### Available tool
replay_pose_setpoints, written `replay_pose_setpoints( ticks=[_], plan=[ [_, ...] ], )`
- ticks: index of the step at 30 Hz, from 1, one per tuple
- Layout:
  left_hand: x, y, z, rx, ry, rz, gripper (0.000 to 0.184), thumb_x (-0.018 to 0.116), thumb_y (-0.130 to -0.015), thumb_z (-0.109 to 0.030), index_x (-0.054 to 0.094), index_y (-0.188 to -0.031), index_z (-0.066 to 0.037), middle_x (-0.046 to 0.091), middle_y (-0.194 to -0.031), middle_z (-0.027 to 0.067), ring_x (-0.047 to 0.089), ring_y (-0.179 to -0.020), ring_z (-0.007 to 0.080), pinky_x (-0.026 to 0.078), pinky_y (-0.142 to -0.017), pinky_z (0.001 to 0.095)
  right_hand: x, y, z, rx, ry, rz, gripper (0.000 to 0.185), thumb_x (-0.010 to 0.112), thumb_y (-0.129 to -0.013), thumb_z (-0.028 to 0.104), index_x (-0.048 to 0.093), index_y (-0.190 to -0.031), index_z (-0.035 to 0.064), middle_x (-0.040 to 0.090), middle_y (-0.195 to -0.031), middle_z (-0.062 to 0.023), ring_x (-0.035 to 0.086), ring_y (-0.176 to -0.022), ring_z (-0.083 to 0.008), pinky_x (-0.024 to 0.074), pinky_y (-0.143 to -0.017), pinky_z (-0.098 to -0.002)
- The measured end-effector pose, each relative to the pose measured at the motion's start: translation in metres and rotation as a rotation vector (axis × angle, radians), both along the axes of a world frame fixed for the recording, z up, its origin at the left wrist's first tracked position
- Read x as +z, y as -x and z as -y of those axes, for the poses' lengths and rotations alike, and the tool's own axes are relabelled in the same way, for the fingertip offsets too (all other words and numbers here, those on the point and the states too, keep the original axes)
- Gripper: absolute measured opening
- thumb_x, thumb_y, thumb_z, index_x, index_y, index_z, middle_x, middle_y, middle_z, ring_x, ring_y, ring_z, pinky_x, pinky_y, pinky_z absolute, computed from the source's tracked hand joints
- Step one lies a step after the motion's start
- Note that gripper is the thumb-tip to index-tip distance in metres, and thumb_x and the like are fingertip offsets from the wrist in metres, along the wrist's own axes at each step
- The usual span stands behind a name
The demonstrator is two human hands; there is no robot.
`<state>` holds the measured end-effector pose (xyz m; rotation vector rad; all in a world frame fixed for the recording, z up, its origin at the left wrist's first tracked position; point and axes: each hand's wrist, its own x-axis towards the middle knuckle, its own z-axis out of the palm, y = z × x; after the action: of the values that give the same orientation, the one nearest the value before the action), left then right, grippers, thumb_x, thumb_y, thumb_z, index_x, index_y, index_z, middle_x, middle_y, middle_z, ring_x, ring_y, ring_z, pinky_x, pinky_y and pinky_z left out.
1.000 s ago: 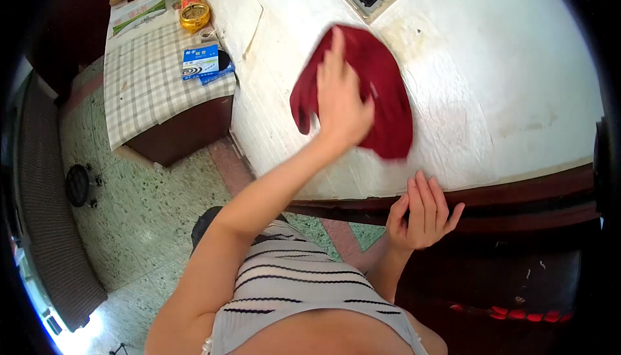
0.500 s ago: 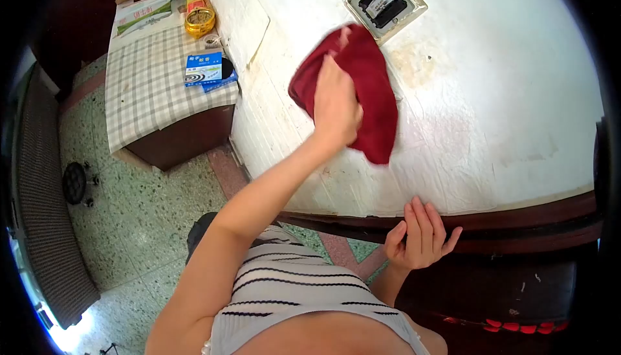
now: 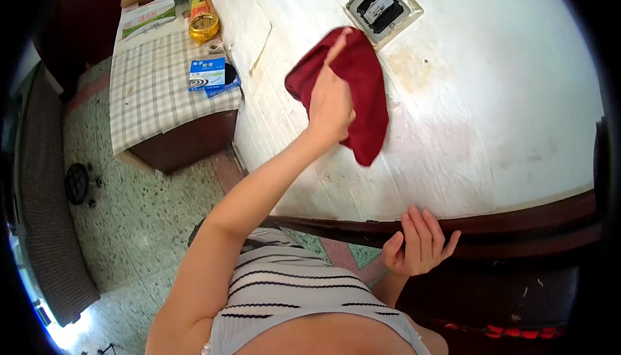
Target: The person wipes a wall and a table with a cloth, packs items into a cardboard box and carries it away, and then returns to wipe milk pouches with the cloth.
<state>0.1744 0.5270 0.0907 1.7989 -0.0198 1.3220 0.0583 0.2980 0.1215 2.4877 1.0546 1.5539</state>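
A dark red cloth (image 3: 365, 89) lies against a white wall-like surface (image 3: 491, 115), just below an uncovered socket box (image 3: 378, 11). My left hand (image 3: 332, 106) grips and presses the cloth, its index finger stretched along the upper part and the other fingers curled. The cloth's lower corner hangs free below the hand. At the dark wooden edge (image 3: 530, 216), my right hand (image 3: 417, 245) holds nothing; its fingers are spread, with the fingertips at the rim beside the white surface.
To the left stands a table with a checked tablecloth (image 3: 145, 89), bearing a blue box (image 3: 207, 73), a yellow bowl-like container (image 3: 203, 26) and cartons (image 3: 145, 15). A black wheeled base (image 3: 77, 183) is on the speckled floor. A brownish stain (image 3: 411, 70) marks the white surface.
My left hand and the cloth have shifted slightly left, and the cloth's lower corner has swung left. The index finger now shows more clearly stretched out. My right hand stays at the edge.
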Motion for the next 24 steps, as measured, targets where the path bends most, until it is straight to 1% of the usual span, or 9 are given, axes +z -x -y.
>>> replay_pose_setpoints(
  ticks=[2, 4, 7, 10, 11, 14, 16, 19, 24],
  plan=[
    [-0.006, -0.011, -0.01, 0.011, 0.051, -0.056, 0.067, 0.049, -0.064, 0.014, 0.039, -0.129, 0.002, 0.039, -0.136, 0.0198, 0.042, -0.12, 0.0367, 0.04, -0.095, 0.0368, 0.0, 0.001, 0.002, 0.032, -0.017, -0.012, 0.027, 0.049, -0.083, 0.025, 0.071, -0.084, 0.0104, 0.07, -0.088, -0.0017, 0.063, -0.093, -0.0189, 0.0165, -0.112, -0.0455],
    [0.001, -0.017, -0.008, -0.065, 0.297, -0.035, 0.053, 0.066, -0.072, -0.015, 0.048, -0.12, -0.001, 0.05, -0.12, 0.0183, 0.047, -0.11, 0.0385, 0.038, -0.093, 0.0431, -0.001, 0.001, 0.0, 0.043, -0.033, -0.011, 0.026, 0.05, -0.082, 0.025, 0.071, -0.084, 0.0104, 0.07, -0.088, -0.0017, 0.063, -0.092, -0.0191, 0.017, -0.111, -0.0454],
    [-0.002, 0.004, 0.008, -0.027, 0.065, -0.064, 0.058, 0.042, -0.077, 0.009, 0.037, -0.134, 0.001, 0.043, -0.134, 0.0177, 0.043, -0.119, 0.0347, 0.035, -0.099, 0.0371, 0.002, 0.002, -0.004, 0.05, -0.047, -0.016, 0.026, 0.05, -0.081, 0.025, 0.071, -0.081, 0.0092, 0.07, -0.086, -0.0022, 0.063, -0.09, -0.0199, 0.0183, -0.111, -0.0455],
    [-0.012, 0.03, 0.052, -0.533, 0.476, 0.072, 0.057, 0.051, -0.072, 0.006, 0.047, -0.129, 0.001, 0.048, -0.132, 0.0178, 0.05, -0.113, 0.0318, 0.035, -0.102, 0.0363, 0.005, 0.007, -0.006, 0.026, -0.064, -0.055, 0.029, 0.049, -0.082, 0.028, 0.07, -0.079, 0.0081, 0.07, -0.083, -0.0029, 0.064, -0.087, -0.0206, 0.0194, -0.11, -0.046],
    [-0.025, 0.045, 0.069, -0.633, 0.376, 0.036, 0.057, 0.054, -0.069, 0.005, 0.051, -0.126, 0.001, 0.048, -0.132, 0.018, 0.053, -0.107, 0.032, 0.038, -0.1, 0.0374, 0.004, 0.006, -0.005, 0.05, -0.067, -0.06, 0.03, 0.049, -0.082, 0.029, 0.07, -0.078, 0.0077, 0.07, -0.082, -0.0032, 0.064, -0.086, -0.0209, 0.02, -0.11, -0.0466],
    [-0.01, 0.071, 0.082, -0.36, -0.305, 0.174, 0.055, 0.059, -0.061, 0.002, 0.057, -0.116, -0.001, 0.046, -0.134, 0.0177, 0.058, -0.094, 0.0324, 0.047, -0.091, 0.0409, 0.002, 0.009, 0.002, 0.08, -0.08, -0.078, 0.031, 0.049, -0.081, 0.03, 0.069, -0.077, 0.0061, 0.068, -0.078, -0.0059, 0.064, -0.085, -0.0232, 0.0238, -0.108, -0.0485],
    [0.004, 0.06, 0.079, -0.363, -0.294, 0.206, 0.053, 0.06, -0.062, -0.002, 0.057, -0.115, -0.002, 0.043, -0.137, 0.017, 0.055, -0.098, 0.035, 0.045, -0.093, 0.0451, 0.003, 0.013, 0.005, 0.085, -0.099, -0.147, 0.026, 0.054, -0.081, 0.027, 0.07, -0.082, 0.0064, 0.069, -0.09, -0.0053, 0.061, -0.096, -0.021, 0.0275, -0.105, -0.0467],
    [0.029, 0.055, 0.075, -0.33, -0.263, 0.19, 0.054, 0.057, -0.064, 0.0, 0.055, -0.118, 0.0, 0.037, -0.141, 0.0191, 0.052, -0.109, 0.0377, 0.04, -0.099, 0.0485, -0.001, 0.01, 0.001, 0.089, -0.141, -0.055, 0.032, 0.049, -0.081, 0.029, 0.068, -0.079, 0.0031, 0.067, -0.08, -0.0097, 0.063, -0.087, -0.0263, 0.0322, -0.102, -0.0491],
    [0.037, 0.041, 0.088, -0.175, -0.007, 0.181, 0.048, 0.055, -0.085, -0.015, 0.047, -0.129, 0.002, 0.045, -0.137, 0.0152, 0.055, -0.107, 0.0328, 0.032, -0.103, 0.0441, -0.002, 0.011, 0.005, 0.081, -0.14, -0.015, 0.035, 0.047, -0.083, 0.029, 0.068, -0.085, 0.0008, 0.068, -0.085, -0.0106, 0.06, -0.092, -0.0271, 0.0375, -0.098, -0.0485]
  ],
)
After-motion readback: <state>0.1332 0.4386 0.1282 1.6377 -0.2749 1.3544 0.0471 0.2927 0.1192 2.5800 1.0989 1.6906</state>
